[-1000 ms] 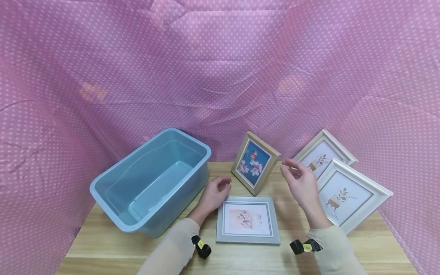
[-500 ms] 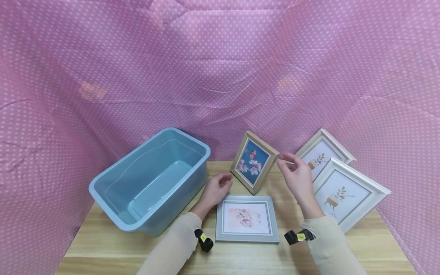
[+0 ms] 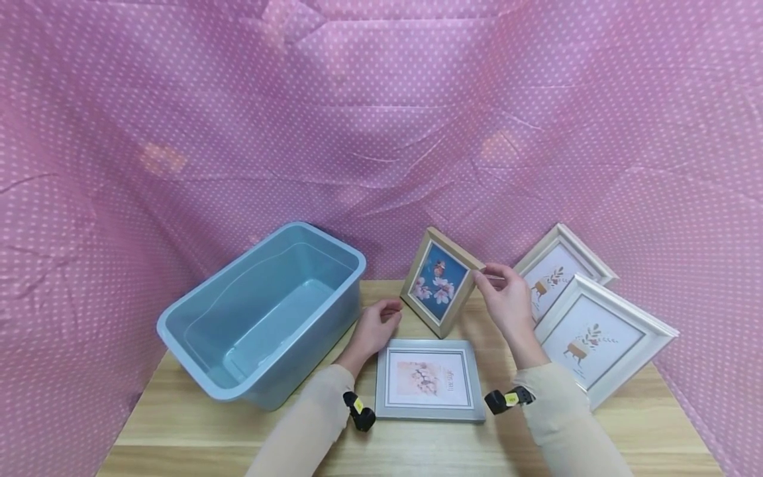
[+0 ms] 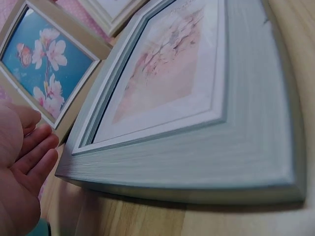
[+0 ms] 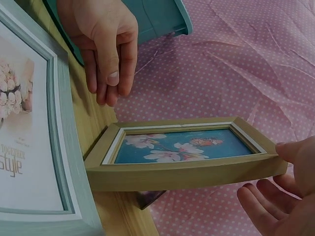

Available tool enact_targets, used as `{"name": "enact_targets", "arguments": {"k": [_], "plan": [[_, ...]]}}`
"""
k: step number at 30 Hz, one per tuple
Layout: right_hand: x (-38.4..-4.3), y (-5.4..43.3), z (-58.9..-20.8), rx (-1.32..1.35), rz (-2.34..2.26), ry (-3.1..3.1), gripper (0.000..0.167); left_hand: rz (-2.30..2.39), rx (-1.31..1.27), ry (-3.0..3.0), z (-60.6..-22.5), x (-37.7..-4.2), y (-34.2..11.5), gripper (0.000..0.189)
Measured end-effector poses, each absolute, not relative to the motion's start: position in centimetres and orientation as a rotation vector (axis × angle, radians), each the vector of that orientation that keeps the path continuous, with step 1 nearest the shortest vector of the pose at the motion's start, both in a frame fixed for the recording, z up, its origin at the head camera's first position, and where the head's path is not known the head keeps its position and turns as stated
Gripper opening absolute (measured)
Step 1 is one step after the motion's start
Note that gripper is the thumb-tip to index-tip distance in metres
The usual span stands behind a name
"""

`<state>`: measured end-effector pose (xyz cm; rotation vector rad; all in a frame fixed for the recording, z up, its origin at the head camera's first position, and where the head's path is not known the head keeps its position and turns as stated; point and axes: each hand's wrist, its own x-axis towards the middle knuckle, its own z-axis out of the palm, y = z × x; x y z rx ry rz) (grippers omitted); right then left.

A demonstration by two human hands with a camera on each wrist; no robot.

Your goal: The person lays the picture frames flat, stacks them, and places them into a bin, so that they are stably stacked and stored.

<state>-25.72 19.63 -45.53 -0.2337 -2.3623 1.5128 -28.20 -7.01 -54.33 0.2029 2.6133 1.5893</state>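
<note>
A wooden picture frame with pink blossoms on blue stands tilted on the table, a corner pointing up. My right hand is at its right corner; in the right wrist view the thumb lies on the front of that corner and a finger sits behind it. My left hand is beside the frame's left lower side, fingers loosely bent, with a small gap and nothing held. Below them a grey-green picture frame lies flat, face up, near the left wrist. In the left wrist view this grey-green frame fills most of the picture.
A blue plastic tub stands at the left, with nothing seen inside. Two white picture frames, a front one and a rear one, lean at the right and overlap. A pink dotted cloth hangs behind the wooden table.
My right hand has moved left from beside the wooden picture frame and now pinches its right corner. The left hand has barely shifted. The frames and tub stay in place.
</note>
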Motion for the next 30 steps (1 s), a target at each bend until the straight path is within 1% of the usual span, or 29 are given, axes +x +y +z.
{"name": "enact_targets", "arguments": {"k": [11, 17, 24, 30], "plan": [[-26.17, 19.23, -45.41, -0.282, 1.51, -2.354, 0.034, 1.6, 0.153, 2.603, -54.27, -28.77, -6.93, 0.033], [-26.27, 19.06, -45.57, -0.292, 1.479, -2.349, 0.033, 1.62, 0.158, 2.6, -54.28, -28.75, -7.06, 0.033], [-26.17, 19.05, -45.73, -0.267, 1.438, -2.319, 0.032, 1.663, 0.189, 2.577, -54.1, -28.65, -7.12, 0.034], [-26.0, 19.33, -45.1, -0.222, 1.444, -2.283, 0.032, 1.687, 0.218, 2.577, -53.94, -28.53, -7.29, 0.034]]}}
